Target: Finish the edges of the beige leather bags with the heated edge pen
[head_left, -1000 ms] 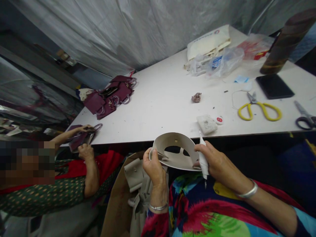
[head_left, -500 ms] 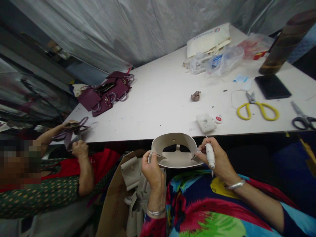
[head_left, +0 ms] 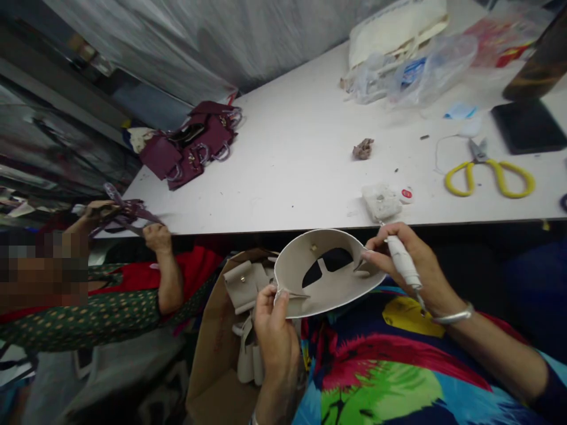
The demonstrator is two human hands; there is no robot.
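A small beige handbag [head_left: 290, 268] is held over my lap, just off the table edge, its wide mouth facing me and its left end lower. My left hand [head_left: 279, 330] is closed on the left end of the rim, thumb in front. At the right end, my right hand [head_left: 419, 251] pinches the rim between thumb and fingers. That same hand also carries a white-wrapped tool [head_left: 404, 262] with thin metal tips, lying across the fingers. Just beyond it, a stained white pad [head_left: 381, 203] rests near the table edge.
A cardboard box [head_left: 210, 342] with beige bags [head_left: 248, 286] stands below left. On the white table [head_left: 274, 177] lie yellow-handled scissors [head_left: 491, 171], a black phone [head_left: 529, 127], plastic bags [head_left: 436, 68] and dark red handbags [head_left: 195, 144]. A co-worker's hand [head_left: 157, 237] works at far left.
The handbag has tilted, its left end lower and its right end higher, and more of its inside shows. Both hands keep hold. The camera view has shifted; the co-worker's hands have moved slightly.
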